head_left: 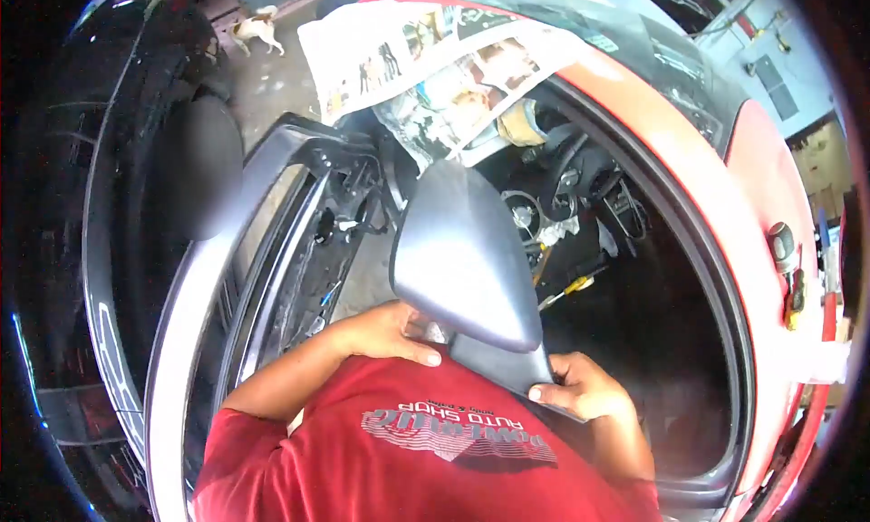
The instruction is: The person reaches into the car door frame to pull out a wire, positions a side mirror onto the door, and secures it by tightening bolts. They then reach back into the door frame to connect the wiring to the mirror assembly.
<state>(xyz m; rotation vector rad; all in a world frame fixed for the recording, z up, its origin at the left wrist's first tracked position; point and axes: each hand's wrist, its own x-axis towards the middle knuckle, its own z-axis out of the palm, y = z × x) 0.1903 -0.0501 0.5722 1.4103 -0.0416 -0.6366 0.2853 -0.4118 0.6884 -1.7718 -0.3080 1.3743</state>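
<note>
A car side mirror (467,259) with a silver-grey housing is held in front of my red shirt. Its darker base (494,363) points down toward me. My right hand (584,391) grips the lower right edge of that base, thumb on top and fingers curled underneath. At the base's left side my left hand (394,332) is closed, its thumb against the shirt and its fingertips partly hidden behind the mirror. A small pale piece (435,333) shows between the left fingers and the housing; I cannot make out what it is.
An open car door (299,241) with exposed inner parts stands at the left, beside a black car (118,250). Newspaper (462,78) covers the red car's front. A yellow-handled tool (578,285) lies inside the doorway. Tools (787,250) rest on the red body. A dog (256,30) is farther off.
</note>
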